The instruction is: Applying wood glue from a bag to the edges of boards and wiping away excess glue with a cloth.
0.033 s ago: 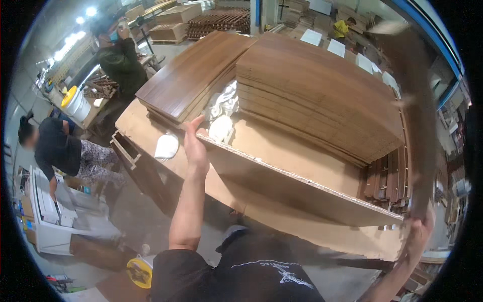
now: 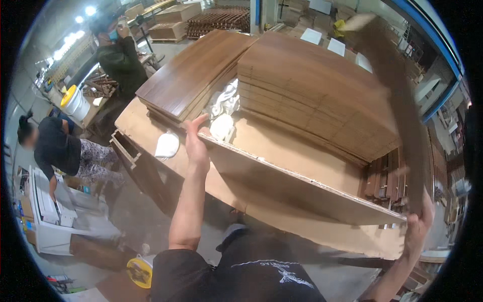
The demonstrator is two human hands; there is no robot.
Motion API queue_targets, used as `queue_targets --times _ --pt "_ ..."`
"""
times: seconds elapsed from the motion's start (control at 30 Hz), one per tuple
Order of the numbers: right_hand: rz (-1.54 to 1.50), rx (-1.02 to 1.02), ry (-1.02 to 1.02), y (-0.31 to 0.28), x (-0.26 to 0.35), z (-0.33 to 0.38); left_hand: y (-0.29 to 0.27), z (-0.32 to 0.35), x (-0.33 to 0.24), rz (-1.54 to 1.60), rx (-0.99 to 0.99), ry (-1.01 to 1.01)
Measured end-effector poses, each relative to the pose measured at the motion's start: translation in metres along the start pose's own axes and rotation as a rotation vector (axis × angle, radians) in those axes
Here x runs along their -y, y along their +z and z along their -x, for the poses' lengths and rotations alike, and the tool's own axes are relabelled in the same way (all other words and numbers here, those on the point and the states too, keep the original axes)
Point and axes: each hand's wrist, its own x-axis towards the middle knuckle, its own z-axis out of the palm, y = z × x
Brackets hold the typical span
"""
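A wide wooden board (image 2: 297,186) stands on its long edge in front of me, its pale, rough upper edge running from left to right. My left hand (image 2: 196,148) holds its left end, with the thumb sticking out past the corner. At the board's right end, my right hand (image 2: 420,219) is closed around the bottom of a long dark brown wooden strip (image 2: 405,105). That strip rises steeply, and its upper part is blurred. Behind the board lies a brown cardboard-like sheet (image 2: 302,143) on the worktop.
Brown panel stacks stand at the left (image 2: 196,65) and right (image 2: 312,90), with crumpled white wrapping (image 2: 224,100) between them. Dark strips (image 2: 385,176) lie beside the right stack. A white round pad (image 2: 167,146) sits at the left. Two people (image 2: 58,146) (image 2: 121,65) are on the left.
The dark strip's top has swung left, now covering most of the person in yellow at the back. My right hand has shifted slightly, while my left hand stays on the board.
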Motion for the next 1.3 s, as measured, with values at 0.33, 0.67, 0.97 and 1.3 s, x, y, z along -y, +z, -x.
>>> queue_targets --times 0.33,0.67,0.97,1.3 --pt "0.227 0.395 -0.373 0.103 0.105 -0.051 -0.007 0.013 -0.059 0.208 0.264 0.087" --pt "0.391 0.481 -0.474 0.141 0.118 -0.054 -0.011 0.016 -0.047 0.120 0.278 0.195" --pt "0.446 0.384 -0.567 0.148 0.115 -0.063 -0.003 0.010 -0.044 0.206 0.233 0.176" --pt "0.344 0.506 -0.437 0.162 0.092 -0.079 0.006 -0.001 -0.045 -0.043 0.225 0.228"
